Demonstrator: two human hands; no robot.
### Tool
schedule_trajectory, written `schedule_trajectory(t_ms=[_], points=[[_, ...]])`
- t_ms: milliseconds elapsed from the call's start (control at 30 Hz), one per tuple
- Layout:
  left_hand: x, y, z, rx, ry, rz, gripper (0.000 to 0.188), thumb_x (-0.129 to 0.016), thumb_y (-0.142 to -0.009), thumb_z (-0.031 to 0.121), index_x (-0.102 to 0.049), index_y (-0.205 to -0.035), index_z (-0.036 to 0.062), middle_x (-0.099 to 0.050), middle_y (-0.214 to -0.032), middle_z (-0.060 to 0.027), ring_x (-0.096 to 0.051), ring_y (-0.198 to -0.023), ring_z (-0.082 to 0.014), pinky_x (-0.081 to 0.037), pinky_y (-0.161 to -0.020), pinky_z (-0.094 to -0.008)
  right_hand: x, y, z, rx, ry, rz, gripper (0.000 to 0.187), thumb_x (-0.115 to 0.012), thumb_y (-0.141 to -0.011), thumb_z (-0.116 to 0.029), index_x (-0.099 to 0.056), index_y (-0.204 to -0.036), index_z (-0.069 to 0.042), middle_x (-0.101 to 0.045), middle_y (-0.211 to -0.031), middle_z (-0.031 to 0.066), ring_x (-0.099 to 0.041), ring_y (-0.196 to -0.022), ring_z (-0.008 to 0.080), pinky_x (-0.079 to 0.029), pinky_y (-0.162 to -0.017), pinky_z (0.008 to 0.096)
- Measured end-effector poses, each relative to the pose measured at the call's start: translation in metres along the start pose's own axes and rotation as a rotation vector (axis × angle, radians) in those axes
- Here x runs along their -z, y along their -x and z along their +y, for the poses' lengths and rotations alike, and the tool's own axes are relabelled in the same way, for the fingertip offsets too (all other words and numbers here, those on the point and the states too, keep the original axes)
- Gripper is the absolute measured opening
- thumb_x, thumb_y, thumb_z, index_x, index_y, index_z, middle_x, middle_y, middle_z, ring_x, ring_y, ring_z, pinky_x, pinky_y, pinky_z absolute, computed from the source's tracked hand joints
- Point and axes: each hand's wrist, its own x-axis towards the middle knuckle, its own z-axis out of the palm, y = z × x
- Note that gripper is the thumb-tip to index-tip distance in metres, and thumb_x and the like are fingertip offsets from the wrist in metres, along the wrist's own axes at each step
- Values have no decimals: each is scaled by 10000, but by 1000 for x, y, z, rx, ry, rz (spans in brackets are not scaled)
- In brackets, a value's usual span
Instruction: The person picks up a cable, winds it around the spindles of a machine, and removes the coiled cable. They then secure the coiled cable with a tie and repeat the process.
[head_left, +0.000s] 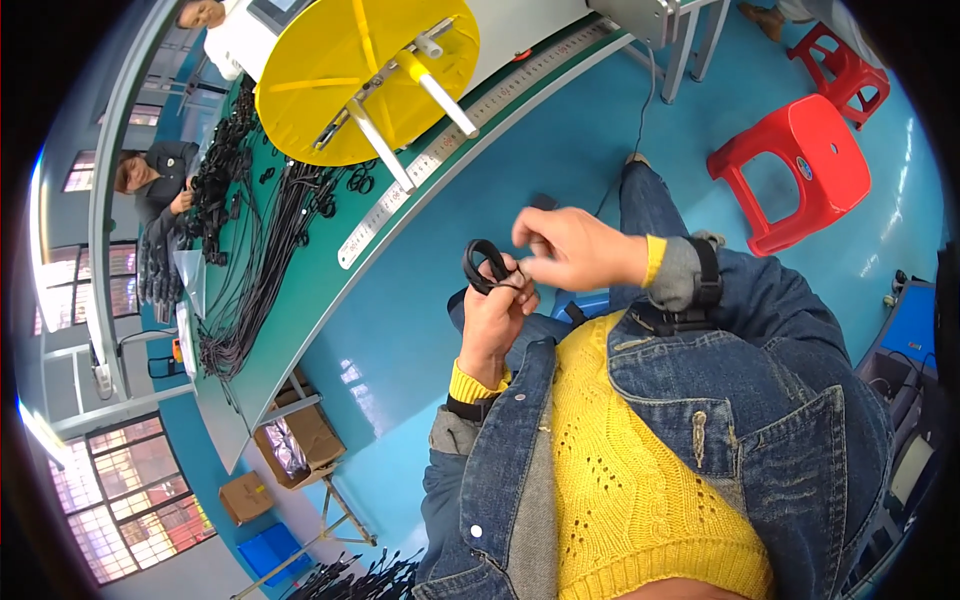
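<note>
A small coil of black cable (484, 262) stands up from my left hand (497, 312), which is closed around its lower part. My right hand (588, 246) is just to the right of it, a little blurred, with its curled fingers and thumb apart. I see nothing held in it. The right thumb is close to the left fingertips; whether they touch I cannot tell. Both hands are over my lap, off the near edge of the green table (290, 300).
A yellow disc (330, 80) with silver posts overhangs the table beside a long steel ruler (440, 150). Black cables (265, 260) lie in a bundle to the left. Across the table sits a person (165, 185). A red stool (800, 175) stands at right, a cardboard box (318, 435) below the table.
</note>
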Motion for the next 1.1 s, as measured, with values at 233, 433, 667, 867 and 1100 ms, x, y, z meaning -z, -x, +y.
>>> schedule_trajectory(t_ms=[233,433,667,867,1100], points=[[-10,-3,2,32,-38,74,81,-504,-885,131,-477,-912,60,-457,-750,-10,-390,-582,-83,-327,-488,-234,-12,11,5,335,211,164,178,-662,-684,-91,-554,-818,-49,-555,-738,83,-579,-691,264,-468,-588,347],[-22,-10,8,37,-64,30,109,-524,-878,141,-480,-920,51,-457,-728,-2,-394,-585,-81,-326,-479,-231,1,6,8,320,137,206,138,-654,-689,-66,-546,-774,-48,-541,-713,83,-565,-652,257,-443,-559,337],[-16,-15,19,4,-246,-88,212,-607,-814,94,-479,-962,13,-464,-730,-1,-397,-528,-65,-329,-451,-215,23,10,9,431,208,107,129,-661,-679,-39,-538,-719,-39,-512,-664,80,-531,-587,246,-408,-509,322],[-26,-7,20,-54,-656,124,297,-638,-782,62,-475,-1022,-4,-457,-735,8,-436,-531,-66,-359,-447,-210,22,13,6,408,209,135,135,-663,-688,-36,-538,-737,-36,-506,-643,80,-518,-564,244,-407,-504,315],[-17,-11,9,-273,-697,-32,429,-697,-726,94,-475,-1086,22,-473,-744,5,-479,-575,-90,-403,-491,-238,29,12,-18,213,24,153,248,-671,-718,-203,-537,-809,-16,-510,-631,92,-524,-553,261,-426,-516,319]])
